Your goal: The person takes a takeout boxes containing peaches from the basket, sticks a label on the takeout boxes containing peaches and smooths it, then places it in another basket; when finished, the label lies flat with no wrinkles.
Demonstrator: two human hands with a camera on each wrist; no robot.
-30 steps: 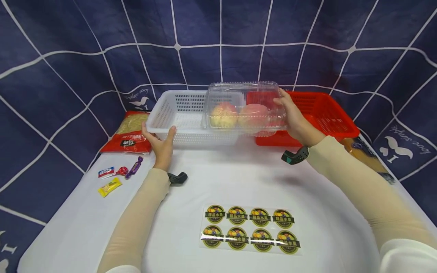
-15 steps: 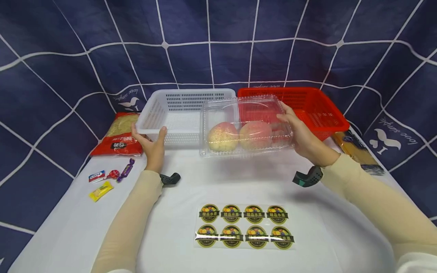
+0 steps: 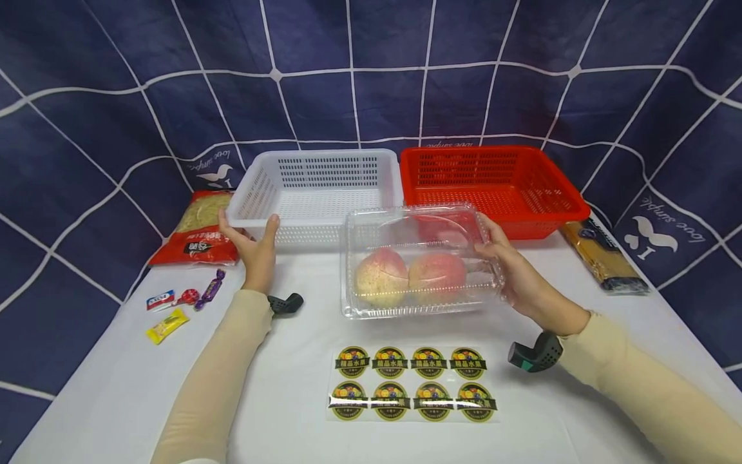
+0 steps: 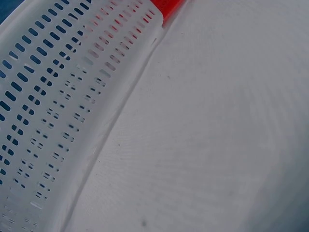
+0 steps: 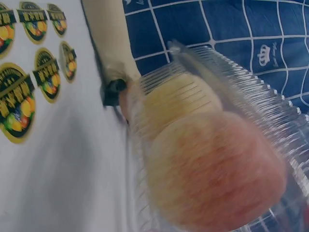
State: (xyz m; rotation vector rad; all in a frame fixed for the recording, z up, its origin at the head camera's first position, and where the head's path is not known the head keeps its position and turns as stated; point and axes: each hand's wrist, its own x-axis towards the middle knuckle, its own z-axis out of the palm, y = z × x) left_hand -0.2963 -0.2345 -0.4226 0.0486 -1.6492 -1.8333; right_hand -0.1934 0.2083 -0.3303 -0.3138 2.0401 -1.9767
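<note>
**Clear box of peaches held at the desk's middle**

The right hand (image 3: 510, 267) is gripping the right end of a clear plastic clamshell box (image 3: 417, 261) containing two peaches (image 3: 411, 276), near the desk's (image 3: 290, 399) middle. The left hand (image 3: 252, 241) is clasping the white basket's (image 3: 315, 187) front rim. A sticker sheet (image 3: 413, 383) is lying toward the near edge.

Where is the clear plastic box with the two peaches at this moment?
In the head view, the clear box sits mid-table, before the white basket and red basket, gripped by the right hand.
</note>
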